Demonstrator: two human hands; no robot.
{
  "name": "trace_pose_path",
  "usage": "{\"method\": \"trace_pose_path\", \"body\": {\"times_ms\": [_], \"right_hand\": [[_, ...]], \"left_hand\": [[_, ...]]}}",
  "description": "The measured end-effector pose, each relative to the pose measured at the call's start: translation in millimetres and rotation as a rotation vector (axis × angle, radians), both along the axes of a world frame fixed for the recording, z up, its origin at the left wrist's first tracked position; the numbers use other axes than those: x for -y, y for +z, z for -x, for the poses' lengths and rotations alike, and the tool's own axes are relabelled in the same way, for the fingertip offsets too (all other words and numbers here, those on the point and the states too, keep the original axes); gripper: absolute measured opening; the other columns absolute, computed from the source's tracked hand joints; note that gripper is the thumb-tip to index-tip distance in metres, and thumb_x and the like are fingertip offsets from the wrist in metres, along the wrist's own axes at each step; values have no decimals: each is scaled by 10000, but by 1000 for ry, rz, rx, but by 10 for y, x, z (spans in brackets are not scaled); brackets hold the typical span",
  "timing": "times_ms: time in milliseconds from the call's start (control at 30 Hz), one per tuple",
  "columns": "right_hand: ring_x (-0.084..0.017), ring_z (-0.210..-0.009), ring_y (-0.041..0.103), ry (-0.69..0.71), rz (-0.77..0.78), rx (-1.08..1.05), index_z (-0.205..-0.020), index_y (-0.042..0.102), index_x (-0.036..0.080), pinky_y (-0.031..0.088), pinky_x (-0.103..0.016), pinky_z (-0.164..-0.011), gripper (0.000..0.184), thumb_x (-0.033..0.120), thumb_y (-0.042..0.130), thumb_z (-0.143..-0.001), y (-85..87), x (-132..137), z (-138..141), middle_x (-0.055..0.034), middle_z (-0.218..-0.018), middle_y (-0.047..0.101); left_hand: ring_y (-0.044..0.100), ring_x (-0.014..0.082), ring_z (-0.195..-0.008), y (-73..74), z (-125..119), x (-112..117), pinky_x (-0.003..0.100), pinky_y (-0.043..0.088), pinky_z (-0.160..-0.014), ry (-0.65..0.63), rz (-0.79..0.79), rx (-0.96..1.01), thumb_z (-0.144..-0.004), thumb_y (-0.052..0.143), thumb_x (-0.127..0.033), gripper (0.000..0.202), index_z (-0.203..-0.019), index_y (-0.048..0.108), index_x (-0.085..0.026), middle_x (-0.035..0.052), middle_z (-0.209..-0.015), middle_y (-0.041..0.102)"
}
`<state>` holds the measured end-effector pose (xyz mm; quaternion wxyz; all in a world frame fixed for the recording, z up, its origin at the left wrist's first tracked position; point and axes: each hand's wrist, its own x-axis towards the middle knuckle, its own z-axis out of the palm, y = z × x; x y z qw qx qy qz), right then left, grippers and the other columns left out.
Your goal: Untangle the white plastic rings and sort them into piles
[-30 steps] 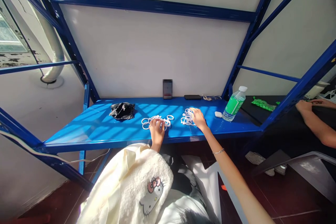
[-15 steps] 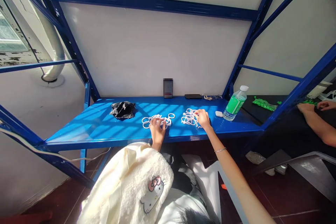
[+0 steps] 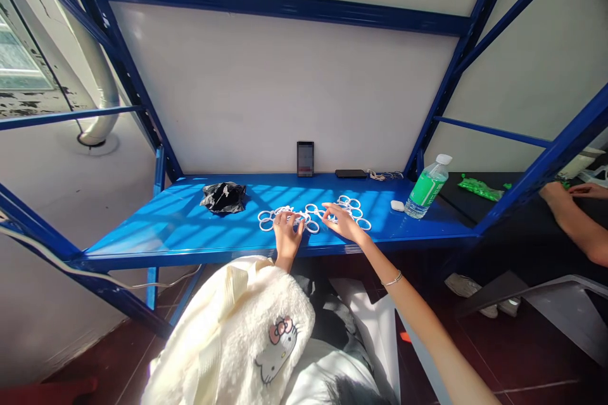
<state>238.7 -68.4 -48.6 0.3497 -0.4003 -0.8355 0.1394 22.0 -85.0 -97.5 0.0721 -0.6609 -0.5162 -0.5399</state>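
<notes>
Touching white rings [image 3: 350, 203], two bare hands [image 3: 342, 225] close together, blue tabletop [image 3: 161, 228]

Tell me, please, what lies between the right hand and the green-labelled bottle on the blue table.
The head view shows white rings beside the right hand, then blue tabletop, then a small white object close beside the bottle.

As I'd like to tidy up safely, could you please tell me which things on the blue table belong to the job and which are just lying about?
Apparently in use:
- white rings, at the left hand and right hand

Apparently lying about:
- black plastic
- upright phone
- flat black device
- cord
- white case
- bottle
</notes>
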Motion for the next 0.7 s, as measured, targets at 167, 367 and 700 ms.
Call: {"method": "trace_pose_path", "body": {"times_ms": [167, 367, 700], "right_hand": [[-299, -1268, 588, 41, -22, -10, -951, 640, 214, 483, -510, -1069, 152, 327, 544, -982, -18, 61, 105, -126, -1210, 686], [-296, -1252, 587, 53, -60, 11, -929, 626, 220, 502, -499, -1038, 159, 339, 538, -988, -122, 34, 174, -125, -1262, 659], [-291, -1260, 553, 96, -155, 21, -1356, 509, 250, 493, -497, -1059, 382, 270, 557, -978, -155, 49, 195, -121, -1323, 604]], "left_hand": [[589, 316, -1076, 51, -9, 29, 490, 476, -912, -33, -10, -29, -948, 575, -327, 179, -982, 705, -209, 118, -1040, 655], [597, 300, -1054, 102, -23, 41, 471, 500, -898, -68, -20, -90, -964, 545, -318, 238, -1127, 695, -229, 113, -1044, 663], [591, 316, -1055, 53, -35, -5, 487, 494, -884, -104, -16, -144, -963, 548, -266, 249, -1174, 680, -279, 104, -1062, 678]]}}
